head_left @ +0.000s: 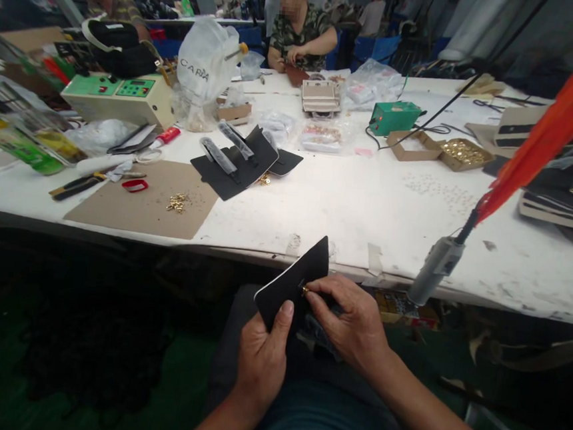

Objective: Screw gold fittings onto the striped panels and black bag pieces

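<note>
Over my lap, my left hand (265, 347) grips a black panel (293, 279) with a pale edge, its thumb on the near face and the other fingers behind. The panel is tilted. My right hand (345, 314) pinches a small gold-coloured metal fitting (305, 289) between thumb and index finger, against the panel's face. Whether the fitting sits in a hole cannot be made out. Something wrapped in clear plastic hangs partly hidden below the right hand. On the table lie similar black panels (237, 170) with plastic-wrapped handles.
Gold fittings (177, 202) lie on a brown board (141, 206), near pliers (77, 186). An electric screwdriver (437, 268) hangs at right with an orange cover. Beyond are a green box (395, 117) and a carton of gold parts (465, 152). A co-worker (302, 32) sits across.
</note>
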Demonstrator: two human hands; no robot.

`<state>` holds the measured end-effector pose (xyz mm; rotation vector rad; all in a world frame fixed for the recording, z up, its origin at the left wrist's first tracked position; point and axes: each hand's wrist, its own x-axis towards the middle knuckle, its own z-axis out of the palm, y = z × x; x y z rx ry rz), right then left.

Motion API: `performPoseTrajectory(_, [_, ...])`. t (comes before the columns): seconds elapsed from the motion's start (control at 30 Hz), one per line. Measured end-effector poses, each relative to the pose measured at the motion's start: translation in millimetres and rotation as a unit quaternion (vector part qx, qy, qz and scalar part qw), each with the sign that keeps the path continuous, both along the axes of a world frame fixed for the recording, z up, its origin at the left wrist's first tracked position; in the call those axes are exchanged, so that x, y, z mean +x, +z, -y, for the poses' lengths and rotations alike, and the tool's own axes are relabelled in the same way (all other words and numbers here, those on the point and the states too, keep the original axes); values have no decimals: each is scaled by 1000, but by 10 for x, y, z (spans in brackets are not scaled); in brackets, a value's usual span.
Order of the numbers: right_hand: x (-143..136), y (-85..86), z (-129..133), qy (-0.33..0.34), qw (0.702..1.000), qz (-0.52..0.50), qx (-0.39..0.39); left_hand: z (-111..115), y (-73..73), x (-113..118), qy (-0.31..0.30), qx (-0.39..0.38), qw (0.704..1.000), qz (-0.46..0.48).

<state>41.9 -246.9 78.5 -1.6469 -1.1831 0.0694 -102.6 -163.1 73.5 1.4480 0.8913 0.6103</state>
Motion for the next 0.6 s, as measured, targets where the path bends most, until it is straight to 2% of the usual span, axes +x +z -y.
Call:
performPoseTrajectory(0.17, [-6, -42, 6, -11, 999, 25, -33, -6, -46, -32, -9, 28, 1000, -7])
performPoseTrajectory(0.47, [-26, -46, -55, 1, 997, 52, -50, -54, -72, -63, -43, 154, 987, -10])
performPoseTrajectory(0.6, [-49, -57, -95, -36, 997, 56, -40, -75, -55, -49, -58, 149, 987, -6])
